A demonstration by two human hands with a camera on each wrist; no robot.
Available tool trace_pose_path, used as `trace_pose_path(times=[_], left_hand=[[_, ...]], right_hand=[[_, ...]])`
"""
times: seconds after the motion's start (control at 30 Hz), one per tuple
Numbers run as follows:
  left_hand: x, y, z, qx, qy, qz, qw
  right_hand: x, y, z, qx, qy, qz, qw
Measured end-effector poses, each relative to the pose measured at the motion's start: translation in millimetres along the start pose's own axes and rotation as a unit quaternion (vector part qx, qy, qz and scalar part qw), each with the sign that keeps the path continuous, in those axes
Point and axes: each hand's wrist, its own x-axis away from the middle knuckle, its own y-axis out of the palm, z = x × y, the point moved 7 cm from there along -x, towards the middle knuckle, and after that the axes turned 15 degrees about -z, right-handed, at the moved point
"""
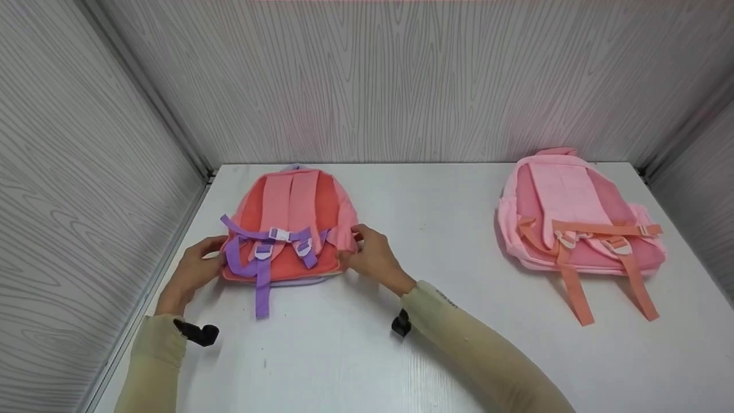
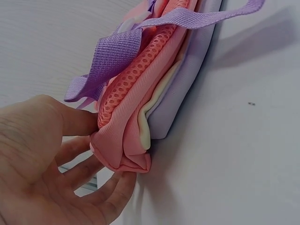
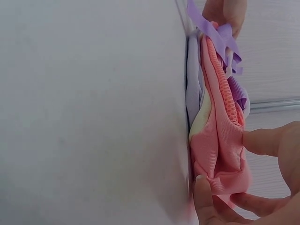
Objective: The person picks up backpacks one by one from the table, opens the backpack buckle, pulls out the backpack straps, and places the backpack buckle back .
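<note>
Presently, the bag in coral lies on the surface between the left hand and the right hand, top and seemingly long axis pointing away from them. Both are half curled, each pinching one near corner. The pink bag lies well apart, nearer the right hand.

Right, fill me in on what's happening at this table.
A person's left hand and right hand grip the lower sides of a coral-pink fabric backpack with purple webbing straps, strap-side up on the white table. A light-pink fabric backpack with orange straps lies apart on the right, untouched.
</note>
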Motion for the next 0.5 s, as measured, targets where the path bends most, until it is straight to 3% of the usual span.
trace_pose_path(times=[0.5], left_hand=[[-4.1,25.0,15.2,-0.007,0.017,-0.010,0.9998]], right_hand=[[16.1,-27,12,0.026,-0.001,-0.023,0.9994]])
